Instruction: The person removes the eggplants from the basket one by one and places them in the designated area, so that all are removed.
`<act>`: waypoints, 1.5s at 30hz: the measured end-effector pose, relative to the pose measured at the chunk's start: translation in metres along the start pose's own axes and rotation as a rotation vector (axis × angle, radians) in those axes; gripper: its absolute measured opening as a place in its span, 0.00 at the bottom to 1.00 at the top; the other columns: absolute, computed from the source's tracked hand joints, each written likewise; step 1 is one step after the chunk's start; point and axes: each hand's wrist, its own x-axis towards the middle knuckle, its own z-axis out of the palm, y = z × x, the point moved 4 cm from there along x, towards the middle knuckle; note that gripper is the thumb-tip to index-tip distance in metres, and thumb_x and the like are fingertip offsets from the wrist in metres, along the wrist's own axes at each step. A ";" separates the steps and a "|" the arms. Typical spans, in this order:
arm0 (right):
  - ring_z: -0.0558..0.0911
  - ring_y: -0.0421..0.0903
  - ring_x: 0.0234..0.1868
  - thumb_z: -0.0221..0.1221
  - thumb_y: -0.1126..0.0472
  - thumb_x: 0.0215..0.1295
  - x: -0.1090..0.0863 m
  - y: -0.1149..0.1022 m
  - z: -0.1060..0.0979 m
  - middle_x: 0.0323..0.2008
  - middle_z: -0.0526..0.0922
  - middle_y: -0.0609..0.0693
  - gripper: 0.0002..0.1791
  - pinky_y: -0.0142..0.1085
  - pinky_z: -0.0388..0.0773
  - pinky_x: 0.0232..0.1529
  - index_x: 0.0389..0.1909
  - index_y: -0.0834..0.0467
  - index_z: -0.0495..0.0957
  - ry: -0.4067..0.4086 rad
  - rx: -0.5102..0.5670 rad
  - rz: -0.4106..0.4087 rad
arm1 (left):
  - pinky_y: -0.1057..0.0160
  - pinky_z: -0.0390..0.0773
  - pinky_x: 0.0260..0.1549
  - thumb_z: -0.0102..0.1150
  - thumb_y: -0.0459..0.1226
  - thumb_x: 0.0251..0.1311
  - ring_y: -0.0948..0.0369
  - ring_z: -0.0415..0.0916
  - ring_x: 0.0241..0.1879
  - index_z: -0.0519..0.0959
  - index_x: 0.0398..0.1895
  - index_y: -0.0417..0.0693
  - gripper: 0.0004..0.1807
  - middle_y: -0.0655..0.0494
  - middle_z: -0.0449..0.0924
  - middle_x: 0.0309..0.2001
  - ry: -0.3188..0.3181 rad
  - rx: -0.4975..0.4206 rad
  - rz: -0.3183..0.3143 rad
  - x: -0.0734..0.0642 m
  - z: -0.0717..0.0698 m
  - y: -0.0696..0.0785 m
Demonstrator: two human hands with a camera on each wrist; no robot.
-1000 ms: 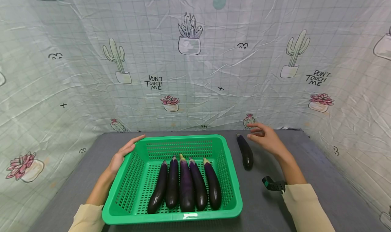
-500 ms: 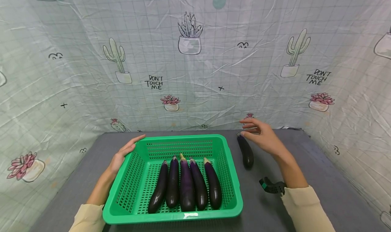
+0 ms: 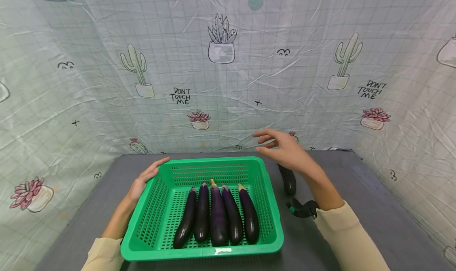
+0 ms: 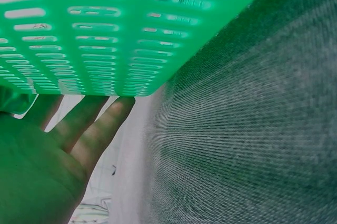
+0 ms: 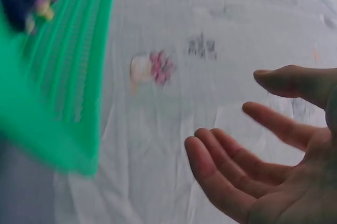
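A green plastic basket [image 3: 167,256] with slotted walls holds several dark purple eggplants [image 3: 218,219] lying side by side, stems away from me. My left hand [image 3: 139,184] rests along the basket's left side. In the left wrist view, that hand's straight fingers [image 4: 102,129] reach up to the slotted wall. Raised near the back right corner is my right hand [image 3: 286,150], fingers spread and loosely bent around nothing. Another eggplant [image 3: 289,184] lies on the table right of the basket, its stem end hidden behind the right hand. The right wrist view shows the right palm [image 5: 279,187] bare.
A grey cloth covers the table [image 3: 360,199]. Behind it and at both sides hangs a pale curtain [image 3: 249,77] printed with cactus pots. A black band [image 3: 303,209] sticks out from the right wrist, above the table.
My right hand has moved left and slightly up, from beside the loose eggplant to over its stem end near the basket corner. The left hand, basket and eggplants stay put.
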 end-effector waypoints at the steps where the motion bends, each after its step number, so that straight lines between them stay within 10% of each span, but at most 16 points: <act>1: 0.80 0.61 0.63 0.60 0.55 0.75 0.003 -0.007 0.003 0.64 0.78 0.60 0.25 0.53 0.83 0.56 0.71 0.50 0.73 -0.021 0.011 0.001 | 0.35 0.48 0.73 0.27 0.41 0.85 0.54 0.46 0.82 0.55 0.82 0.42 0.29 0.36 0.44 0.83 0.003 0.002 0.000 0.000 0.000 0.001; 5: 0.83 0.61 0.60 0.60 0.58 0.75 0.016 -0.032 0.021 0.63 0.77 0.62 0.25 0.48 0.86 0.52 0.71 0.53 0.72 -0.112 0.079 -0.014 | 0.24 0.39 0.69 0.28 0.40 0.84 0.34 0.35 0.80 0.57 0.81 0.39 0.28 0.34 0.45 0.82 0.015 0.013 0.017 0.001 0.000 0.003; 17: 0.87 0.49 0.45 0.62 0.58 0.74 0.040 -0.064 0.102 0.59 0.80 0.59 0.25 0.40 0.87 0.43 0.70 0.51 0.73 -0.417 0.153 -0.008 | 0.24 0.39 0.69 0.28 0.40 0.84 0.36 0.36 0.81 0.57 0.81 0.39 0.28 0.35 0.46 0.82 0.021 0.018 0.019 0.002 0.000 0.001; 26: 0.88 0.48 0.40 0.66 0.59 0.71 0.048 -0.070 0.144 0.54 0.81 0.59 0.28 0.41 0.88 0.41 0.70 0.51 0.73 -0.549 0.185 0.059 | 0.68 0.74 0.62 0.25 0.42 0.85 0.69 0.71 0.67 0.51 0.83 0.40 0.30 0.45 0.54 0.80 -0.038 -0.103 -0.026 0.001 0.001 0.000; 31: 0.86 0.49 0.43 0.65 0.61 0.71 0.050 -0.070 0.162 0.49 0.84 0.56 0.27 0.43 0.88 0.43 0.70 0.53 0.73 -0.610 0.176 0.087 | 0.47 0.59 0.69 0.26 0.43 0.85 0.76 0.60 0.69 0.54 0.83 0.42 0.30 0.41 0.48 0.82 -0.009 -0.030 -0.032 0.000 0.000 0.001; 36: 0.84 0.55 0.48 0.66 0.64 0.70 0.052 -0.067 0.177 0.52 0.80 0.58 0.28 0.51 0.87 0.50 0.69 0.55 0.73 -0.655 0.169 0.130 | 0.57 0.64 0.68 0.26 0.43 0.85 0.75 0.62 0.69 0.54 0.83 0.43 0.29 0.38 0.45 0.82 -0.007 -0.025 -0.035 -0.001 -0.001 0.000; 45: 0.84 0.61 0.55 0.67 0.69 0.66 0.053 -0.061 0.197 0.63 0.76 0.63 0.29 0.45 0.88 0.43 0.67 0.55 0.75 -0.754 0.124 0.217 | 0.23 0.38 0.68 0.28 0.42 0.84 0.36 0.35 0.81 0.57 0.81 0.40 0.29 0.37 0.44 0.83 0.020 0.000 -0.011 0.001 -0.001 0.002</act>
